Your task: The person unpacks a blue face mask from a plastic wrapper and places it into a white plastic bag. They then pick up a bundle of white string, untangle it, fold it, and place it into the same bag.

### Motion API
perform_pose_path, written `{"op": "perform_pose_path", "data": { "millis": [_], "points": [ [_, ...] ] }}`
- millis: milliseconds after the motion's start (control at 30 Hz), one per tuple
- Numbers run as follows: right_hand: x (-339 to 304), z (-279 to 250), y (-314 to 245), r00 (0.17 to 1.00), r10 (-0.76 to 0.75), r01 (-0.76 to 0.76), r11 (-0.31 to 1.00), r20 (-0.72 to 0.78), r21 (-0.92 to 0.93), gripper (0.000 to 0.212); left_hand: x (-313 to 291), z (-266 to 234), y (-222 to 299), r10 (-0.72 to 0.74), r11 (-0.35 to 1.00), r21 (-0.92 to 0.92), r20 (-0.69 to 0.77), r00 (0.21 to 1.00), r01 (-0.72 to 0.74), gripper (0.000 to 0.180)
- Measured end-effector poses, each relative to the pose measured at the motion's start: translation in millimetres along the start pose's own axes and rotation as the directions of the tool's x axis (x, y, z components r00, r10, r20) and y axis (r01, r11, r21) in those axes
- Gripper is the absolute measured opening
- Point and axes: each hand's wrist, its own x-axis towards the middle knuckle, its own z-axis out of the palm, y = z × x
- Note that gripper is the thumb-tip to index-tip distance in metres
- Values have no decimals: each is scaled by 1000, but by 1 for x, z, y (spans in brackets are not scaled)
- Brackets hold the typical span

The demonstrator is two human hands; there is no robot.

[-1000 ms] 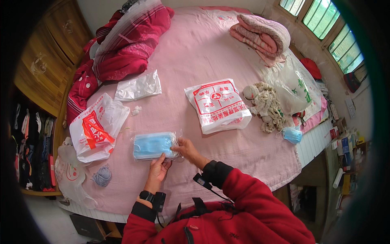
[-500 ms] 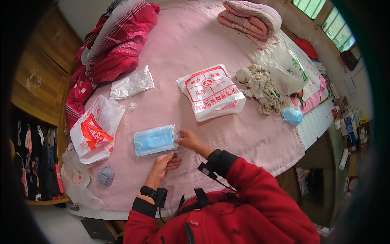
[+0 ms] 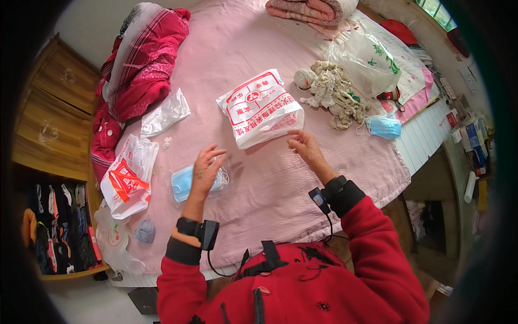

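A clear packet of blue face masks (image 3: 182, 183) lies on the pink bed cover (image 3: 259, 200). My left hand (image 3: 206, 166) is above the packet's right part and hides some of it; its fingers are apart and hold nothing. Beyond, a full white plastic bag with red print (image 3: 259, 108) rests on the cover. Close to that bag's near right corner is my right hand (image 3: 306, 148), fingers loosely bent and apart, with nothing in them. I cannot tell whether its fingertips touch the bag.
Left of the masks lie a white-and-red bag (image 3: 129, 175), a silvery-white bag (image 3: 164, 114) and a blue-grey yarn ball (image 3: 145, 230). Tangled cream yarn (image 3: 340, 94) and a loose blue mask (image 3: 384, 126) lie at right. A red quilt (image 3: 143, 70) is heaped far left.
Both hands have come off the mask packet, which stays on the bed. My right hand has moved forward and right to the printed bag; my left has lifted forward. The view has shifted slightly.
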Motion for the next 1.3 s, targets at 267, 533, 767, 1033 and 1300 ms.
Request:
{"op": "perform_pose_path", "data": {
  "millis": [267, 533, 767, 1033, 1300],
  "points": [
    [34, -17, -24, 970, -223, 241, 932, 96, -269, 43, 41, 93, 35, 394, 591, 667, 252, 884, -454, 28],
    [49, -28, -52, 911, -393, 413, 865, 128, -284, 49, 88, 94, 49, 379, 671, 628, 166, 910, -394, 41],
    [56, -27, -75, 919, -373, 394, 866, 129, -306, 51, 109, 83, 75, 486, 685, 593, 60, 872, -423, 44],
    [62, -29, -83, 923, -366, 383, 898, 115, -219, 50, 104, 85, 90, 438, 744, 515, 105, 893, -426, 56],
    [52, -31, -84, 934, -321, 354, 893, 159, -278, 37, 97, 90, 86, 507, 702, 525, 108, 855, -482, 47]
  ]
}}
